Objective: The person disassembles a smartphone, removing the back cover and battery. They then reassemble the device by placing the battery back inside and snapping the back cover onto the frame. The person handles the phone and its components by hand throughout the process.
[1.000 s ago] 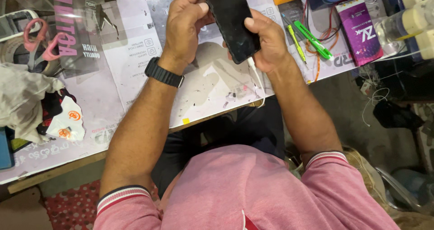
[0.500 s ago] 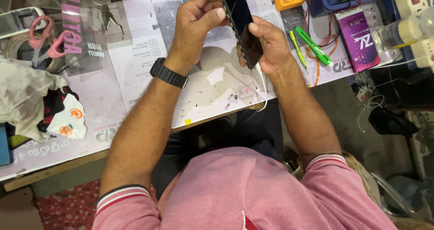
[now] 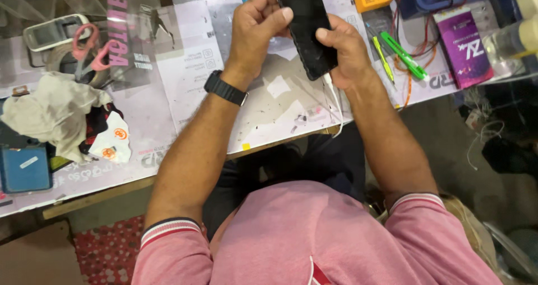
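Black phone (image 3: 305, 24) tilted flatter than before, both hands' fingers (image 3: 269, 19) closed on it, green screwdriver (image 3: 404, 55) beside, cloth (image 3: 50, 114) well apart.

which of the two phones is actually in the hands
The black phone, gripped between the left hand and right hand above the bench. The blue phone lies flat at the bench's left edge, untouched.

One head-worn camera looks steeply down from close above. The left hand (image 3: 255, 30) and right hand (image 3: 344, 52) sit upper centre.
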